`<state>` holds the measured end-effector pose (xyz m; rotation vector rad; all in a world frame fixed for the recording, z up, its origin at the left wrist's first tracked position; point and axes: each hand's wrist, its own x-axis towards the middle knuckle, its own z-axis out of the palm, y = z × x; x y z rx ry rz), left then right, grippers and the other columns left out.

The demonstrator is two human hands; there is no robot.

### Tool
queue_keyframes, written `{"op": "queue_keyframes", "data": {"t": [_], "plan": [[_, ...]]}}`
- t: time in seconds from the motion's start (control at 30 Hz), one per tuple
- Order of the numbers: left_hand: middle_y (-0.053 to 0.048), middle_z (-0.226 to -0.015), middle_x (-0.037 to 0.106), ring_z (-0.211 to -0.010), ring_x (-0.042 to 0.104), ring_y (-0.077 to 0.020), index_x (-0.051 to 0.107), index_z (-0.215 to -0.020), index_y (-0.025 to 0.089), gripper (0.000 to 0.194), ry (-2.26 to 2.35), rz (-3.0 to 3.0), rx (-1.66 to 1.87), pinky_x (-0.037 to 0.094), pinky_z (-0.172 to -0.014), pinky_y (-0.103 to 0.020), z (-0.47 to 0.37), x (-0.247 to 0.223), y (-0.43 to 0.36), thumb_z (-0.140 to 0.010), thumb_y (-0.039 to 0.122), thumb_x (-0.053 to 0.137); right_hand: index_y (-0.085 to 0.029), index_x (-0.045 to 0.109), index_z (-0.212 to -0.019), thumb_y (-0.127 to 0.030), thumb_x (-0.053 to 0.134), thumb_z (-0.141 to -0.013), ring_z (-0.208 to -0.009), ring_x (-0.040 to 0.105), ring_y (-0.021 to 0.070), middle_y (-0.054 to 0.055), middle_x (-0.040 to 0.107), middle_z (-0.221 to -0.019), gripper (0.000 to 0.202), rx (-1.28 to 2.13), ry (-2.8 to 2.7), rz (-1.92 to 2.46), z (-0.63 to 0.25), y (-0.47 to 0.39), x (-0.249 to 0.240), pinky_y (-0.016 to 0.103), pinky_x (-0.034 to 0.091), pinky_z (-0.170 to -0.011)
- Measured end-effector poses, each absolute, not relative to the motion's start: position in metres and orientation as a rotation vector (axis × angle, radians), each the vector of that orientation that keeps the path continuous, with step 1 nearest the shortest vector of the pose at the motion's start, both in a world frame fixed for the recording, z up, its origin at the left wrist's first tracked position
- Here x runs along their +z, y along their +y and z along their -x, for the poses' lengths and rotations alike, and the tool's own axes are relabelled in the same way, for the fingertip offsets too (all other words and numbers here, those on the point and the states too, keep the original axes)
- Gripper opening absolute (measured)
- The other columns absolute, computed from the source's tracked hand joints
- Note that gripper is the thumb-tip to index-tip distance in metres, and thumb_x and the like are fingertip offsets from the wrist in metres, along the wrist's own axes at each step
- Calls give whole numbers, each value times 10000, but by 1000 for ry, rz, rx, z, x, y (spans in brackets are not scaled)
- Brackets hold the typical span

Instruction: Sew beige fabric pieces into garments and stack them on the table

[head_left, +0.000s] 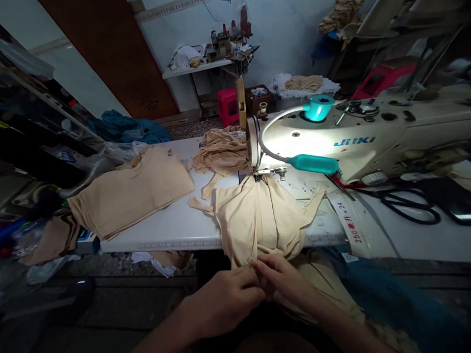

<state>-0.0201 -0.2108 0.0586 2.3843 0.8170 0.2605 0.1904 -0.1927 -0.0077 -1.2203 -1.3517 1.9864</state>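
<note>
Taking the beige garment piece (267, 219) as the centre of the dial, its gathered top is sitting under the presser foot (257, 177) at twelve o'clock, so work on it is apparently under way rather than finished. The cloth is spreading over the white table (164, 233) and hanging past the near edge, loose strips (315, 206) sticking out toward nine and between two and three. Near seven o'clock the left hand (231, 297) is curling inward, seemingly gripping the lower edge; at six the right hand (278, 276) is pinching that edge too, the hands nearly meeting. Folds are hiding the stitching, so which seams are done I cannot tell. At nine o'clock a flat stack of beige panels (138, 186) is lying apart, probably representing work left; at about eleven a crumpled beige heap (223, 150) is resting behind, its pieces not revealing whether they are finished. Toward one or two, a teal lamp (313, 164) is lighting the sewing machine (376, 122).
</note>
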Motion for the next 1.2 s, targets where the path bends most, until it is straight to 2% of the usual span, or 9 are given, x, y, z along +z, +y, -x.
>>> {"op": "queue_keyframes", "data": {"t": [0.1, 0.2, 0.33, 0.43, 0.6, 0.8, 0.97, 1.07, 1.2], "plan": [[-47, -1111, 767, -975, 747, -209, 712, -1140, 316, 201, 779, -2259, 387, 626, -844, -318, 16, 54, -206, -1032, 170, 625, -174, 730, -952, -700, 704, -934, -610, 675, 148, 14, 701, -775, 527, 2077, -1274, 1200, -200, -202, -13, 205, 476, -464], [-41, -1021, 737, -939, 722, -188, 717, -1125, 266, 157, 1046, -2189, 543, 581, -835, -309, 22, 55, -187, -1084, 213, 575, -159, 757, -981, -627, 736, -925, -618, 692, 153, 47, 752, -882, 472, 2025, -1318, 1257, -209, -205, -11, 209, 449, -459], [-19, -914, 684, -855, 679, -184, 689, -965, 226, 163, 1391, -2180, 631, 500, -753, -309, 15, 43, -167, -1092, 263, 595, -157, 716, -804, -542, 685, -970, -556, 631, 145, 28, 706, -702, 420, 1858, -1454, 1296, -219, -195, 0, 244, 450, -506], [-18, -882, 664, -819, 656, -203, 661, -904, 226, 167, 1508, -2240, 538, 471, -699, -323, -2, 23, -168, -1037, 322, 698, -175, 726, -853, -500, 642, -1000, -594, 646, 158, 25, 718, -720, 367, 1689, -1483, 1283, -226, -180, 7, 266, 488, -562], [-41, -907, 660, -898, 650, -248, 603, -887, 238, 143, 1659, -2298, 515, 491, -726, -362, -25, 0, -180, -992, 215, 698, -184, 742, -933, -487, 627, -984, -596, 694, 182, 47, 763, -822, 328, 1557, -1511, 1387, -235, -160, 11, 279, 493, -524], [-53, -898, 647, -890, 607, -270, 556, -902, 240, 148, 1641, -2456, 587, 470, -777, -433, -31, 4, -193, -1013, 161, 614, -195, 754, -880, -516, 600, -1014, -599, 680, 183, 39, 765, -787, 381, 1484, -1579, 1430, -233, -159, 3, 289, 485, -552], [-56, -896, 678, -838, 621, -239, 630, -1008, 204, 145, 1382, -2711, 628, 425, -763, -407, -30, 9, -201, -1081, 126, 532, -196, 767, -870, -539, 698, -968, -675, 689, 203, 40, 774, -786, 363, 1413, -1609, 1436, -223, -158, 0, 292, 466, -591], [-62, -897, 681, -835, 624, -232, 653, -1010, 193, 197, 1250, -2771, 609, 434, -754, -395, -28, 8, -201, -1086, 101, 497, -197, 757, -793, -487, 727, -932, -674, 669, 198, 34, 762, -743, 323, 1327, -1677, 1503, -219, -157, 1, 293, 428, -596], [-58, -850, 660, -810, 615, -232, 669, -952, 183, 200, 1178, -2744, 581, 458, -722, -393, -23, 9, -196, -1088, 149, 526, -196, 708, -717, -387, 641, -933, -644, 624, 184, 31, 725, -691, 296, 1276, -1729, 1533, -217, -157, 1, 295, 377, -589]]}}
